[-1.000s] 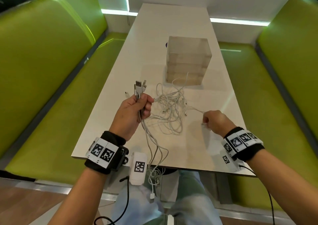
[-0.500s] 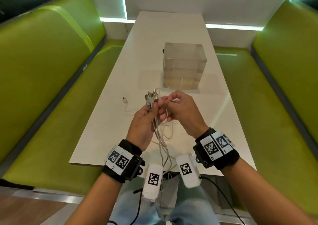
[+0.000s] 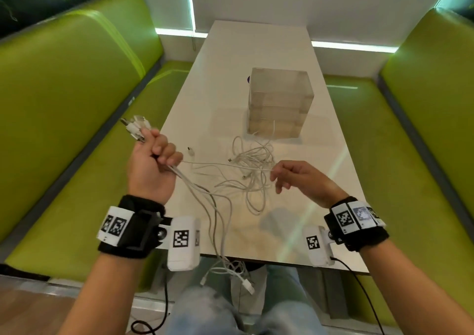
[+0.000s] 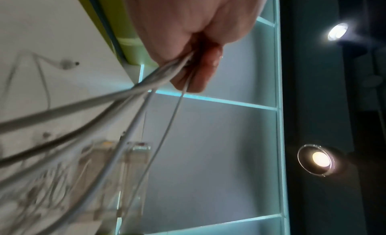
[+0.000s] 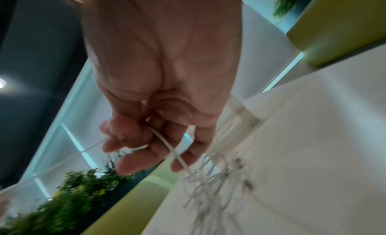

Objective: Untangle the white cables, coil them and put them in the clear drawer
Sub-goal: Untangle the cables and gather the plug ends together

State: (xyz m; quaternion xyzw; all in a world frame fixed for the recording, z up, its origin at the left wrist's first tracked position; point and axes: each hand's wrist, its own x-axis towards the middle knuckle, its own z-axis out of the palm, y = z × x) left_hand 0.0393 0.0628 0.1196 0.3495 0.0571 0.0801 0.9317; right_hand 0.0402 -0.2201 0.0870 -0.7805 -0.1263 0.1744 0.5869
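Note:
My left hand (image 3: 156,155) is raised over the table's left edge and grips a bundle of white cables (image 4: 146,83) in its fist. Their plug ends (image 3: 136,128) stick out above the fist. Several strands hang from it over the near table edge toward my lap. My right hand (image 3: 287,175) pinches one white cable (image 3: 225,165) that runs taut from the left fist. A loose tangle of white cables (image 3: 252,160) lies on the table between the hands and the clear drawer unit (image 3: 279,104), whose drawers look closed.
The white table (image 3: 256,47) is long and narrow, with green benches (image 3: 64,104) on both sides. A single plug end (image 3: 190,150) lies on the table near my left hand. Cable ends (image 3: 246,283) dangle below the near edge over my knees.
The hands, close together half a second ago, have drawn apart. The left moved left and up with the bundle; the right slid right along one cable, pulling it straight.

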